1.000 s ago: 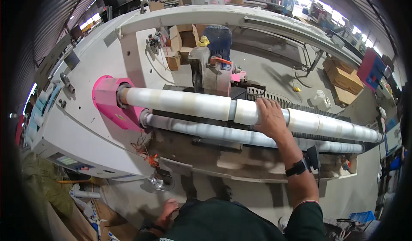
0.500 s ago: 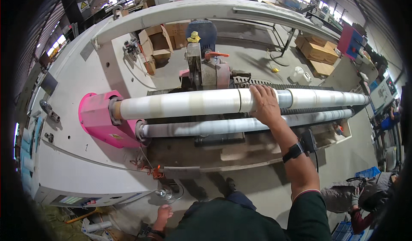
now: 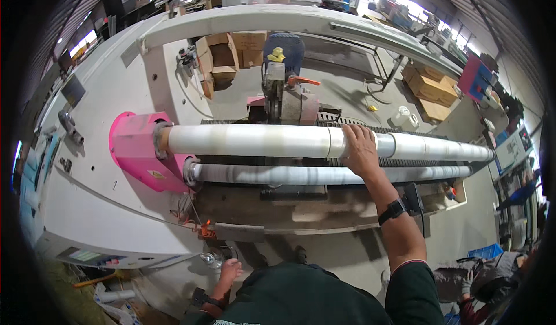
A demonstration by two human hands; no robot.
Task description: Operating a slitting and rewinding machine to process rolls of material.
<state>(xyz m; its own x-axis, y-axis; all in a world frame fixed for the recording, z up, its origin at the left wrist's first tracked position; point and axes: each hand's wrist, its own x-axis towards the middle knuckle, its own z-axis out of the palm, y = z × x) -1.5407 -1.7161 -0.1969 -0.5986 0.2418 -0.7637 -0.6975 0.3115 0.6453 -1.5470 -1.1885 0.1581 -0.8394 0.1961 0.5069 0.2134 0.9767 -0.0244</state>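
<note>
My right hand [image 3: 361, 149] lies over the upper long white roll [image 3: 249, 140], its fingers curved across the top beside a seam. Just right of that hand a short greyish stretch [image 3: 384, 145] of the shaft shows between two white sections. Below it runs a second, thinner roll [image 3: 272, 175], parallel to the first. Both rolls come out of a pink housing [image 3: 136, 145] at the left of the machine. My left hand [image 3: 231, 270] hangs low in front of my body, touching nothing visible, its fingers loosely extended.
Behind the rolls stands a grey cutting unit with an orange lever [image 3: 304, 81]. A white beam [image 3: 231, 21] arches across the back. Cardboard boxes [image 3: 430, 87] lie on the floor beyond. A control panel [image 3: 87, 255] is at lower left. Another person [image 3: 463, 278] is at lower right.
The view has shifted slightly. My left hand has come up and forward a little. My right hand stays on the upper roll at about the same place.
</note>
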